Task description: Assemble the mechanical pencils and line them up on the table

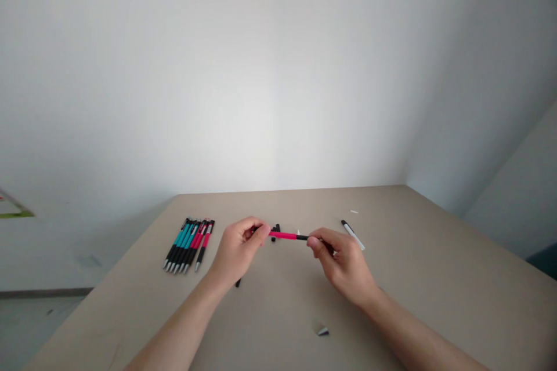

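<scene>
A pink pen barrel with a black section [284,235] is stretched level between my two hands, above the table. My left hand [243,243] pinches its pink end between thumb and fingers. At the other end, my right hand [342,258] is closed on the black part, most of which its fingers hide. Behind the barrel lie some small black pieces [277,228], partly covered by it. Another black piece [238,283] shows beside my left wrist. Closer to me, a small silver cone-shaped tip [322,331] rests on the table.
To the left, several turquoise and pink pens [187,246] with black grips lie side by side on the beige table [270,313]. A white pen with a black end [353,235] lies beyond my right hand, near a small white strip [354,211]. White walls [274,69] stand behind the table.
</scene>
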A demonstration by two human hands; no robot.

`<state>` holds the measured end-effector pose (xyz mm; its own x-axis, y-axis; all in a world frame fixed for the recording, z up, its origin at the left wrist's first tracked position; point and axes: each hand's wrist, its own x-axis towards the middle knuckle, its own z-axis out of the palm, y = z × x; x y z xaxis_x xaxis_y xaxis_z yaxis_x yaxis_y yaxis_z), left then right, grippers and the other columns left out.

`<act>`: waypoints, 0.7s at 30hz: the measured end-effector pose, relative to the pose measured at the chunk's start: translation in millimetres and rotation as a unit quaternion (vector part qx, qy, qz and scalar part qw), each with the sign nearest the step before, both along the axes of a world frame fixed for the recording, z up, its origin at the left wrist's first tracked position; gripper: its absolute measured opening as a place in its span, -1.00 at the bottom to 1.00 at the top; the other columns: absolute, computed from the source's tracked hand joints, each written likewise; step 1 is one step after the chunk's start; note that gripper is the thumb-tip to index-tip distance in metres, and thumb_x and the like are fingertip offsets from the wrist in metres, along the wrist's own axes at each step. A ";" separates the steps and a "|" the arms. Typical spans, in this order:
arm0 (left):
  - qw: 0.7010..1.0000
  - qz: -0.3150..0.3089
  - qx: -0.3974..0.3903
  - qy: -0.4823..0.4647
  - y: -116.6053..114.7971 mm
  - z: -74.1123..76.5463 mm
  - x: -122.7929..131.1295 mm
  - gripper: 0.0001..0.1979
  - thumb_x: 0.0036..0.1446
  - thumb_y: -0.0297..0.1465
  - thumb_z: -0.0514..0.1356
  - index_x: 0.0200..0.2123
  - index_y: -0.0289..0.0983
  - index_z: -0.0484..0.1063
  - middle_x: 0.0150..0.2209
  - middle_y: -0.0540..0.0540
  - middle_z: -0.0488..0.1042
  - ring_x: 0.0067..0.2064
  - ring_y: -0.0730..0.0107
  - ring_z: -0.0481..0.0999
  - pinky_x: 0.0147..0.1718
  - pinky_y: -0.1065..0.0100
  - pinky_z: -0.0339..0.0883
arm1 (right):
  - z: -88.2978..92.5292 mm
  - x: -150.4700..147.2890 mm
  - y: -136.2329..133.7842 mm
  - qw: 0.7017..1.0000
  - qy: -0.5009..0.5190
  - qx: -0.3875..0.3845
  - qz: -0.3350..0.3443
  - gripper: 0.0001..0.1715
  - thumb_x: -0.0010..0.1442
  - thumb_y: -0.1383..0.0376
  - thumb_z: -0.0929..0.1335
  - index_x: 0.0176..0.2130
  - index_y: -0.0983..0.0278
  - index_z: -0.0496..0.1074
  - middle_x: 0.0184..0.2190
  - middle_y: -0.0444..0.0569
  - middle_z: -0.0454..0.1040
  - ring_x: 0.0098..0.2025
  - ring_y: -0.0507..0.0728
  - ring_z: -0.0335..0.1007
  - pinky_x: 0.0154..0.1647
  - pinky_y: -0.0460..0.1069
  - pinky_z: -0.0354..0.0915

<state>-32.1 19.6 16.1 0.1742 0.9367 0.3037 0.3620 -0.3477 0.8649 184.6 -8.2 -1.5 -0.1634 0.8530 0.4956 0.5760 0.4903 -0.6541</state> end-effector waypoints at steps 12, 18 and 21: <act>0.996 0.006 -0.041 -0.081 -0.8 -0.3 4.6 -0.66 0.09 -0.14 0.16 -0.48 -0.32 0.39 -0.64 0.05 0.32 -0.57 0.52 0.27 -0.55 0.48 0.14 | -0.2 0.0 -0.2 1.000 -0.003 0.004 0.016 -0.54 0.31 0.15 0.18 -0.54 0.28 0.29 -0.64 -0.14 0.28 -0.58 0.01 0.13 -0.53 -0.09 0.02; 0.998 0.014 0.004 -0.064 -0.9 -0.6 3.8 -0.70 0.07 -0.17 0.20 -0.45 -0.32 0.45 -0.59 0.02 0.37 -0.51 0.47 0.33 -0.49 0.46 0.18 | -0.4 -0.8 -1.4 1.000 0.002 -0.023 0.020 -0.44 0.34 0.12 0.12 -0.61 0.27 0.23 -0.70 -0.15 0.24 -0.62 0.00 0.13 -0.55 -0.09 0.02; 0.995 -0.007 -0.043 -0.091 -1.1 -1.6 4.9 -0.66 0.10 -0.13 0.16 -0.42 -0.32 0.43 -0.63 0.03 0.35 -0.56 0.48 0.31 -0.54 0.46 0.17 | -0.2 -0.8 -0.9 1.000 0.002 -0.007 0.010 -0.53 0.32 0.14 0.16 -0.55 0.27 0.27 -0.65 -0.14 0.28 -0.59 0.00 0.15 -0.54 -0.09 0.03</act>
